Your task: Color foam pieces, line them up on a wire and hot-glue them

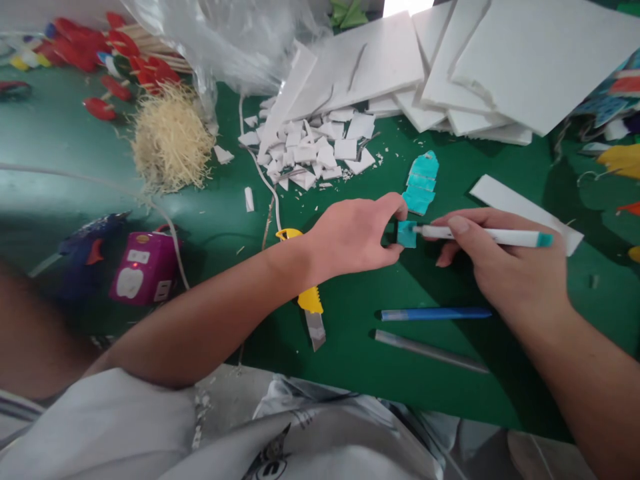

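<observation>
My left hand [363, 233] holds a small teal piece [407, 234] between thumb and forefinger, close to the green table's surface. In my right hand [500, 257] is a white marker [480, 235] with a teal end, its tip touching the small piece from the right. Just above my left fingertips lie several teal-coloured pieces [421, 182] side by side. A yellow cutter [311, 299] with its blade out lies partly under my left wrist. Below my hands rest a blue pen [436, 313] and a grey pen [431, 351].
White foam scraps [315, 150] lie beyond my left hand, with large foam sheets [540, 60] behind. A foam strip [525, 210] is by my right hand. At left are a magenta power adapter [147, 268], a glue gun [83, 257], a straw bundle [171, 139] and a white cable [165, 217].
</observation>
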The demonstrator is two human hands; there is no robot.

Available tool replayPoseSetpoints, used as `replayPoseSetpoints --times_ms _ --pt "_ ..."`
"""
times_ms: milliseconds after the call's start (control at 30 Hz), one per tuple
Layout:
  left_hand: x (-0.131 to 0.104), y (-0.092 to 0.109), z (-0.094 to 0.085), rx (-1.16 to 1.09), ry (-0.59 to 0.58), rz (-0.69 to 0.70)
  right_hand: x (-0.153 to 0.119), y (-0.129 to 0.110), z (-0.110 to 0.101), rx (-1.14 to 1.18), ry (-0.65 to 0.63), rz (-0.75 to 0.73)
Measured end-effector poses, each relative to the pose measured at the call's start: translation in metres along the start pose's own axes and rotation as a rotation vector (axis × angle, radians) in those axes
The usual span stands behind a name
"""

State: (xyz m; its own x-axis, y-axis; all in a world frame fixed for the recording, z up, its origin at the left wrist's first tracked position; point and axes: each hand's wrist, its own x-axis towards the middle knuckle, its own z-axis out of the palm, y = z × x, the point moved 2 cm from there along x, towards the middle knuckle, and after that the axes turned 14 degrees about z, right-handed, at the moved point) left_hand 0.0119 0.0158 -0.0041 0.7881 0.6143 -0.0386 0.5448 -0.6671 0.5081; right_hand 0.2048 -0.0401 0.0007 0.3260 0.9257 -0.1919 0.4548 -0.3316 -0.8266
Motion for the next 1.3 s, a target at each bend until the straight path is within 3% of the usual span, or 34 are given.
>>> replayPoseSetpoints --times_ms 1300 --pt "0.0000 -0.0002 -0.0008 -0.019 0.001 -0.010 0.0012 0.0063 0.0031 0.036 0.055 -0.019"
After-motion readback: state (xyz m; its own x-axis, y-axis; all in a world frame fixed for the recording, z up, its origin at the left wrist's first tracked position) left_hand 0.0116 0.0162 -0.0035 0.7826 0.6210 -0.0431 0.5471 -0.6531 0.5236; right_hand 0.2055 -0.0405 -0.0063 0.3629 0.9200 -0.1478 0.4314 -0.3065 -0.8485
